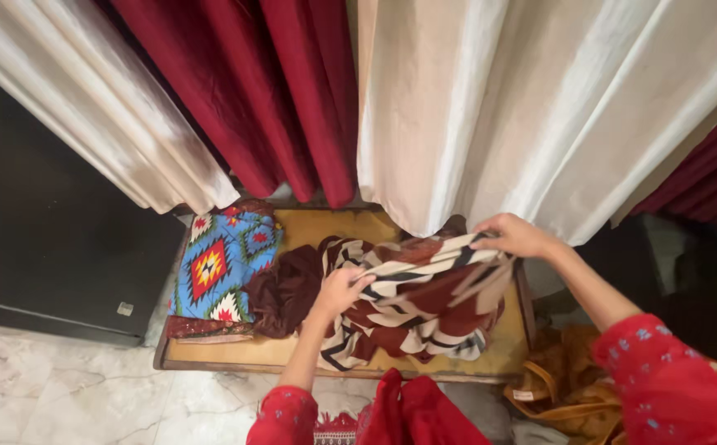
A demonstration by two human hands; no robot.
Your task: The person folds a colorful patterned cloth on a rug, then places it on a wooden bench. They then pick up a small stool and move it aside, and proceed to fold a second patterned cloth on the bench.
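A view looking down at two bare hands working a patterned cloth over a low wooden counter. The left hand (340, 288) has its grip closed on a bunched fold near the middle of the striped cloth (424, 301). The right hand (513, 235) has its grip pinched on the cloth's upper right edge, lifting it so the fabric stretches between both hands. The cloth is cream with dark brown and rust-red bands and angular blocks edged in black. Its lower part rests crumpled on the counter (292, 353), spilling toward the front edge.

Just left of the left hand lies a dark brown cloth (286, 290), touching the striped one. Further left sits a folded blue cloth (220, 265) with red, yellow and white diamond shapes, near the counter's left edge. Bare yellowish surface shows along the front edge and at the back behind the cloths.

Cream curtains (556, 107) and deep red curtains (276, 91) hang close behind, their hems reaching the counter's back edge. A dark cabinet (45, 239) stands to the left, pale marble floor (70, 395) in front. Tan bag straps (560, 391) lie on the floor at the right.
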